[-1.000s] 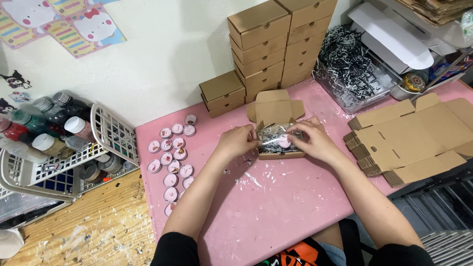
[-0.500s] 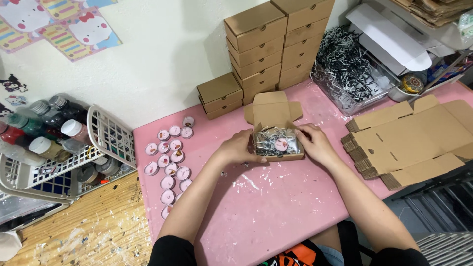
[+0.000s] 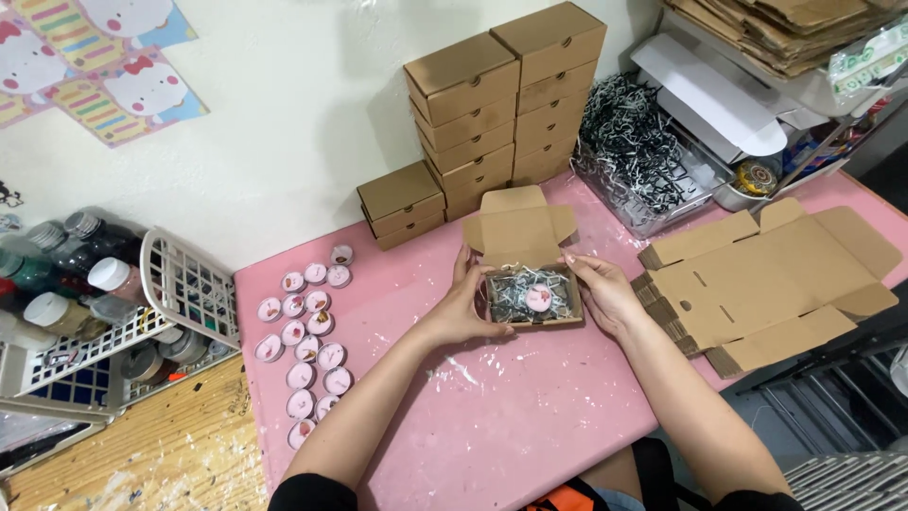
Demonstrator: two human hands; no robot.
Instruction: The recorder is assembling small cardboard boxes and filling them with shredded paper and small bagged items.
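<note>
A small brown cardboard box [image 3: 518, 232] sits open on the pink table [image 3: 530, 416], its lid standing up at the back. Inside lies black-and-white shredded paper with one small pink round tin [image 3: 538, 298] on top. My left hand [image 3: 465, 308] grips the box's left side, thumb at the front corner. My right hand [image 3: 600, 291] holds the right side, fingers along the wall. Both forearms reach in from the bottom edge.
Several pink round tins [image 3: 307, 350] lie in rows at the table's left. Stacks of closed brown boxes [image 3: 506, 99] stand against the wall. A tray of shredded paper [image 3: 629, 151] and flat unfolded cartons [image 3: 771, 274] lie right. A white basket with bottles [image 3: 95, 303] stands left.
The box has slid a little toward me and both hands have settled on its sides; the filling and tin now show uncovered between them.
</note>
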